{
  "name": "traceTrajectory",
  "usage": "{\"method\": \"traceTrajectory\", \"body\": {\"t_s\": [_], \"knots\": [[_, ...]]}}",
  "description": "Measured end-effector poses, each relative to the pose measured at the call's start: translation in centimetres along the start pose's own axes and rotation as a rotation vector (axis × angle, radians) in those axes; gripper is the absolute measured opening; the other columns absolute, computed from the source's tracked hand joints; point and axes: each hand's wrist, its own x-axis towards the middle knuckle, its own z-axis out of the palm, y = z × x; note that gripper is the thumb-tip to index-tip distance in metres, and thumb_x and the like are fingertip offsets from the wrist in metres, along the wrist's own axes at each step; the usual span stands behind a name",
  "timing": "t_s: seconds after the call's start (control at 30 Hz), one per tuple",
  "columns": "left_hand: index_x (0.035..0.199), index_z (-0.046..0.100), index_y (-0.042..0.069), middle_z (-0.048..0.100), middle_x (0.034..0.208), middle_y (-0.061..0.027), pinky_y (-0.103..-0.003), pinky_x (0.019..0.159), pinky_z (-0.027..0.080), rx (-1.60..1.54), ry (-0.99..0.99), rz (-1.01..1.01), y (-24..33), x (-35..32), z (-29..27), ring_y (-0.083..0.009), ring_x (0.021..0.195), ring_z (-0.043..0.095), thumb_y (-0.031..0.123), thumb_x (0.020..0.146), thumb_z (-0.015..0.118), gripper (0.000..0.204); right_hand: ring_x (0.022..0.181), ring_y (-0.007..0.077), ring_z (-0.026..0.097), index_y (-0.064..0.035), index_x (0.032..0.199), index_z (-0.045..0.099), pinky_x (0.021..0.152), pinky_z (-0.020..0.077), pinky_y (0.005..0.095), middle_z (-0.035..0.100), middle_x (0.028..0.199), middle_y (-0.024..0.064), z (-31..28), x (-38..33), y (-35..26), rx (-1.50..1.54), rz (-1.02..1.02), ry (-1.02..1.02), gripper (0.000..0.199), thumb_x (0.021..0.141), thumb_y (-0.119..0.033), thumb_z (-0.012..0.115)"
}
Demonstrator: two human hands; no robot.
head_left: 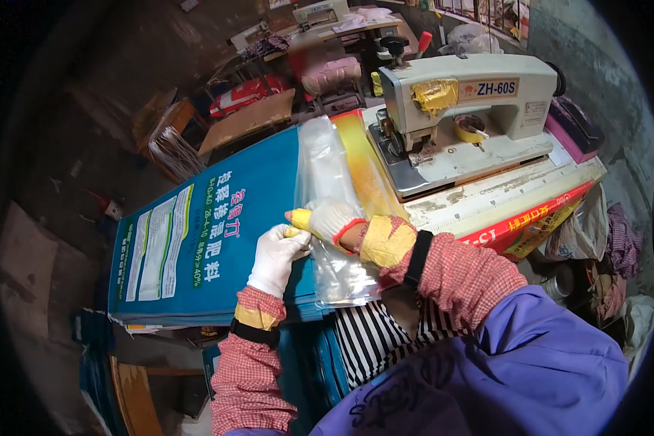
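My left hand, in a white glove, is closed with its fingertips pressed together over a stack of blue printed bags. My right hand, in a white glove with yellow-wrapped fingertips, meets it from the right. Its fingers are bent together at the left hand's fingertips; whatever lies between them is too small to make out. Under the right hand, clear plastic liner film runs along the stack's right edge. Beside the film lies a yellow and red printed sheet or bag, partly beneath it.
A white sewing machine stands to the right on a worn table, with a roll of yellow tape on its bed. Behind it is a purple-black box. Farther back are other machines and a brown board. A wooden stool stands lower left.
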Motion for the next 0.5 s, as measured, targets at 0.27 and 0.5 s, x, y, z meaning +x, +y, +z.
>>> {"method": "traceTrajectory", "body": {"t_s": [0.27, 0.5], "knots": [[0.092, 0.051, 0.000, 0.054, 0.079, -0.0065, -0.023, 0.065, 0.044, -0.023, 0.329, 0.636, 4.5, -4.1, -9.3, -0.0126, 0.069, 0.053, 0.014, 0.091, 0.053, 0.014, 0.092, 0.0357, 0.061, -0.0039, 0.100, 0.065, 0.078, 0.0477, 0.0453, 0.063, 0.100, 0.0209, -2.6, 0.3, 4.8, -0.652, 0.009, -0.148, 0.039, 0.082, -0.034, 0.050], [0.085, 0.045, 0.004, 0.053, 0.074, -0.0063, -0.026, 0.061, 0.041, -0.018, 0.215, 0.456, 5.3, -8.1, -2.4, -0.0122, 0.063, 0.048, 0.008, 0.089, 0.054, 0.011, 0.078, 0.0342, 0.061, -0.0045, 0.101, 0.057, 0.070, 0.0498, 0.0407, 0.059, 0.094, 0.0194, 1.6, -2.1, -3.4, -0.265, -0.808, 0.065, 0.028, 0.078, -0.019, 0.058]]}}
